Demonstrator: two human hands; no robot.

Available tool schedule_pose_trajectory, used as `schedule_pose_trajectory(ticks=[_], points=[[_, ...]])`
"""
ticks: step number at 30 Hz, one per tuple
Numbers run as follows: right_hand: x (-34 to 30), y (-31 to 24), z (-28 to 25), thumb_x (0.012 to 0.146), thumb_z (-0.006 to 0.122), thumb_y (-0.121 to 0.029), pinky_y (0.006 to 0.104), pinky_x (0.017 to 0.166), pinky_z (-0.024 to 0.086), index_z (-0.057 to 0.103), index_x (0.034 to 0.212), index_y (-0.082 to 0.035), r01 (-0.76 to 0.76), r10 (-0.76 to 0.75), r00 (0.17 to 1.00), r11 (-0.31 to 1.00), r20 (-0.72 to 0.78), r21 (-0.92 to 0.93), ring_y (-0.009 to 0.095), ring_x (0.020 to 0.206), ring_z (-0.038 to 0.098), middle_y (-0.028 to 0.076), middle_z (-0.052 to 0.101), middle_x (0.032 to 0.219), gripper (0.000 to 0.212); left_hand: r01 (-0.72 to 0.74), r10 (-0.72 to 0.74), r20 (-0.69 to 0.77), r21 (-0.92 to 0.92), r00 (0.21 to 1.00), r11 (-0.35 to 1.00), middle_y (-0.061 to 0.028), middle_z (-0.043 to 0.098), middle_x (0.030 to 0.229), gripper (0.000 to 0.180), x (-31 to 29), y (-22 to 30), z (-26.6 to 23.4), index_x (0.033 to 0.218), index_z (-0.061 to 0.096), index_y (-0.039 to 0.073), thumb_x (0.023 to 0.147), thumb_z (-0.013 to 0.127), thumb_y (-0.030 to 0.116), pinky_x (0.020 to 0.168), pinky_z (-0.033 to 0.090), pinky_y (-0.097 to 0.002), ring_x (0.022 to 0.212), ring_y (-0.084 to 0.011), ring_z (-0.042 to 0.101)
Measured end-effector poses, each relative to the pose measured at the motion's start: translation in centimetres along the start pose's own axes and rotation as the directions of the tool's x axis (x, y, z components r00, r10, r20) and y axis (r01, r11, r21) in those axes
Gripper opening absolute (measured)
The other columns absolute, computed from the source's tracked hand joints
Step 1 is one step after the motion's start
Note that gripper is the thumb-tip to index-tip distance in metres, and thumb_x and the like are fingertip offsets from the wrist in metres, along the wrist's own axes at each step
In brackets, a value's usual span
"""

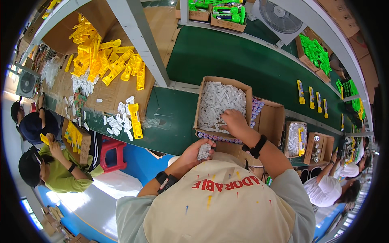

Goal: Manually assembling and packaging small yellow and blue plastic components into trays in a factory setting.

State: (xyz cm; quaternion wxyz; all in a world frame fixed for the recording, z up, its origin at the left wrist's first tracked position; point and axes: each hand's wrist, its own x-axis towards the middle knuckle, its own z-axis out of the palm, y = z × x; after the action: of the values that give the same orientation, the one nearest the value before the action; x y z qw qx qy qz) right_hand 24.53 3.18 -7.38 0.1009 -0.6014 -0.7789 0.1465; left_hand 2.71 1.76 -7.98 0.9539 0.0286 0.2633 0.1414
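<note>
In front of me stands a cardboard box (198,108) filled with small white plastic pieces (221,97). My right hand (236,122) reaches over its near right side, fingers drawn together among the pieces; what they pinch is too small to make out. Just outside the near left corner, my left hand (193,153) is held palm up. Its fingers curl round a small heap of similar white plastic pieces (205,151). Rows of small round purple-topped parts (221,139) show along the box's near and right sides.
An open cardboard box (275,119) adjoins on the right. On the left bench lie yellow plastic housings (117,67) and loose white pieces (115,123). A grey post (142,38) rises between benches. Yellow items sit on the green belt (243,54). Co-workers (65,162) sit at left and right.
</note>
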Motion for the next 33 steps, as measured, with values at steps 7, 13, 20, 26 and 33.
schedule_pose_trajectory(ticks=[7, 13, 20, 26, 33], points=[[0.3, -0.7, 0.6, 0.057, 0.068, -0.013, 0.0366, 0.072, 0.040, 0.057, 0.075, -0.004, -0.015, 0.020, 0.999, 0.989, 0.034, -0.146, 0.026, 0.083, 0.052, 0.009, 0.052, 0.081, 0.023, -0.008, 0.008, -0.009, 0.015, 1.000, 1.000, -0.0015, 0.055, 0.087, 0.019, 0.0, 0.0, 0.1, 0.084, 0.052, 0.010, 0.086, 0.047, 0.029, 0.052, 0.043, -0.0254, 0.067, -0.0117, 0.052], [0.2, -0.9, -0.2, 0.060, 0.064, -0.013, 0.0362, 0.073, 0.039, 0.058, 0.075, -0.006, -0.012, 0.019, 0.997, 0.995, 0.071, -0.100, 0.026, 0.084, 0.051, 0.008, 0.052, 0.082, 0.019, -0.012, 0.014, -0.051, 0.039, 0.999, 0.999, -0.0014, 0.055, 0.086, 0.019, -0.2, 0.1, 0.5, 0.084, 0.052, 0.010, 0.086, 0.047, 0.029, 0.051, 0.043, -0.0247, 0.066, -0.0112, 0.052], [-0.1, -0.2, 0.6, 0.060, 0.063, -0.013, 0.0360, 0.072, 0.038, 0.057, 0.075, -0.006, 0.062, -0.063, 0.998, 0.994, -0.006, -0.086, 0.025, 0.082, 0.050, 0.007, 0.051, 0.081, 0.017, -0.011, 0.012, -0.045, 0.023, 0.999, 1.000, -0.0012, 0.055, 0.086, 0.019, -0.2, 0.1, 0.6, 0.084, 0.052, 0.010, 0.086, 0.047, 0.028, 0.051, 0.043, -0.0241, 0.065, -0.0109, 0.051], [-0.2, -0.1, 1.4, 0.059, 0.060, -0.009, 0.0346, 0.071, 0.039, 0.057, 0.073, -0.006, 0.086, -0.091, 0.996, 0.983, -0.024, -0.162, 0.024, 0.080, 0.051, 0.007, 0.052, 0.078, 0.014, -0.014, 0.015, -0.058, 0.020, 0.998, 1.000, -0.0012, 0.055, 0.086, 0.019, -0.3, 0.0, 0.7, 0.083, 0.052, 0.010, 0.086, 0.048, 0.028, 0.050, 0.043, -0.0235, 0.066, -0.0107, 0.052], [-0.2, 0.1, 0.8, 0.061, 0.056, -0.002, 0.0370, 0.069, 0.041, 0.057, 0.072, -0.004, 0.081, -0.081, 0.997, 0.995, -0.016, -0.051, 0.028, 0.076, 0.052, 0.010, 0.051, 0.075, 0.011, -0.021, 0.023, -0.058, 0.032, 0.998, 0.999, -0.0010, 0.055, 0.086, 0.019, -0.4, 0.0, 0.6, 0.084, 0.052, 0.010, 0.086, 0.047, 0.028, 0.049, 0.044, -0.0237, 0.065, -0.0106, 0.052]])
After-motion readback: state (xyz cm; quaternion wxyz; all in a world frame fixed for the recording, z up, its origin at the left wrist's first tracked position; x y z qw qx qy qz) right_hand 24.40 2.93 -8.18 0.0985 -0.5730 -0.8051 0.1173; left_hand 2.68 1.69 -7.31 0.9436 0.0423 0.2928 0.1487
